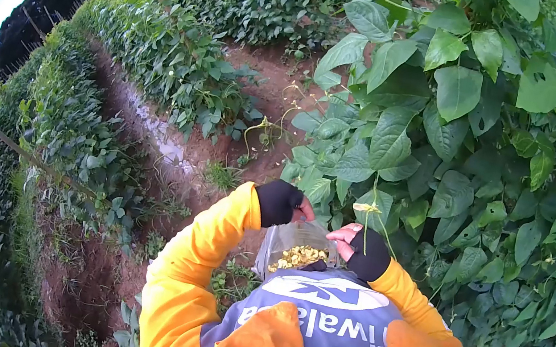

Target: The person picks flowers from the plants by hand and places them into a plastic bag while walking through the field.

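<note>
A clear plastic bag [267,247] hangs open in front of my chest, with a heap of small yellow pieces [302,257], perhaps blossoms, inside. My left hand [283,204], in a black fingerless glove, is closed at the bag's far left rim. On the other side, my right hand [359,249], gloved the same way, has its bare fingertips pinched at the right rim. Just above the right hand, a pale yellow flower [366,207] hangs on a thin stem among the bean leaves [393,137].
Dense bean vines [479,200] rise close on my right. To the left runs a reddish soil path [172,192] with a whitish strip, and further rows of plants [67,116]. Wooden poles [24,152] lean over the left rows.
</note>
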A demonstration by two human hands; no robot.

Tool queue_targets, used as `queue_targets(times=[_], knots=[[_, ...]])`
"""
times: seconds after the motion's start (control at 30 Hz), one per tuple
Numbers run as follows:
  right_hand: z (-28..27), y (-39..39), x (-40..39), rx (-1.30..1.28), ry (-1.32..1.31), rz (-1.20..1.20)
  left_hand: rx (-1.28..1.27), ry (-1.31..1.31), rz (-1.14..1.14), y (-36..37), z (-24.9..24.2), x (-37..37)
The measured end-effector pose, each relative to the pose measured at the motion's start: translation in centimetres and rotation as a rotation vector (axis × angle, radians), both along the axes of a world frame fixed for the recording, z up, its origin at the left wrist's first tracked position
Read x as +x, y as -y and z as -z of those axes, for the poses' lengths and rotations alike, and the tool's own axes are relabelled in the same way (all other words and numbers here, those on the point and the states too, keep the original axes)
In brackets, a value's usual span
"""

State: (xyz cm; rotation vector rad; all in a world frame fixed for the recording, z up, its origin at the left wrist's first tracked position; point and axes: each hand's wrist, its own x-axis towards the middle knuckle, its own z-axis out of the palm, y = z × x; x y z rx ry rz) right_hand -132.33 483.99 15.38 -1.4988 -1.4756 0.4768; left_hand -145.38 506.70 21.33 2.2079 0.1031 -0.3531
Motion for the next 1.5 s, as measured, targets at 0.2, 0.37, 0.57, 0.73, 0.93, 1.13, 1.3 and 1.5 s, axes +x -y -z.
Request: queue_targets(times=[0.2,0.37,0.57,0.73,0.93,1.13,1.3,1.5], knots=[[1.2,-1.2,-0.1,0.033,0.073,-0.106,0.734,0.236,0.311,4.8,8.6,-4.3],[2.1,-1.9,-0.3,0.097,0.216,-0.217,0.495,0.119,-0.363,2.6,5.8,-4.0],[4.1,-1.5,-0.2,0.173,0.275,-0.321,0.586,0.909,-0.859,-10.6,9.0,-0.7],[4.0,-1.3,-0.3,0.199,0.35,-0.27,-0.087,0.389,-1.13,-16.7,9.9,2.2],[2.8,-3.2,-1.2,0.104,0.399,-0.212,-0.641,0.02,-0.907,-20.4,9.2,2.0],[4.2,-6.1,-1.7,0.146,0.33,-0.098,-0.783,-0.048,-0.427,-22.0,10.5,3.2],[3.7,-9.9,-3.4,0.099,0.313,-0.043,-0.641,-0.038,-0.235,-22.6,10.5,4.5],[4.3,-14.2,-6.7,0.108,0.294,0.022,-0.597,-0.074,-0.311,-23.6,10.3,5.7]])
